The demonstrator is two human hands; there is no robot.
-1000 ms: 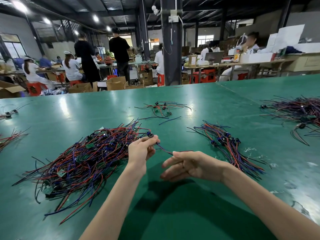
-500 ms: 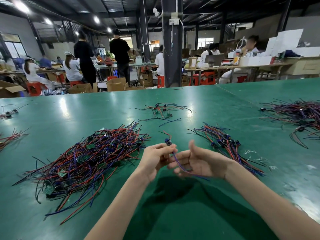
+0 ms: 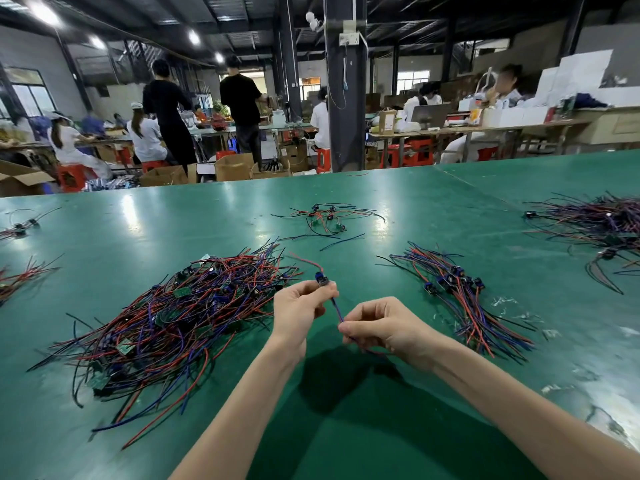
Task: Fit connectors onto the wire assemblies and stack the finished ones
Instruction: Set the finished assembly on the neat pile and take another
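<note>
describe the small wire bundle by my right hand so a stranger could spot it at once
On the green table, look just right of the right hand. The wire bundle lies there, its red, blue and black wires running one way with dark connectors clustered together, unlike the big tangled heap left of the left hand.

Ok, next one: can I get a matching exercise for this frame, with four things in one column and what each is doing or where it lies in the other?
Things:
1. left hand
2. right hand
3. tangled pile
4. neat bundle

States or places:
A. lies right of both hands
B. pinches the wire at its lower part
C. lies left of both hands
D. holds the wire just below its connector

Pairs: 1-D, 2-B, 3-C, 4-A
</note>
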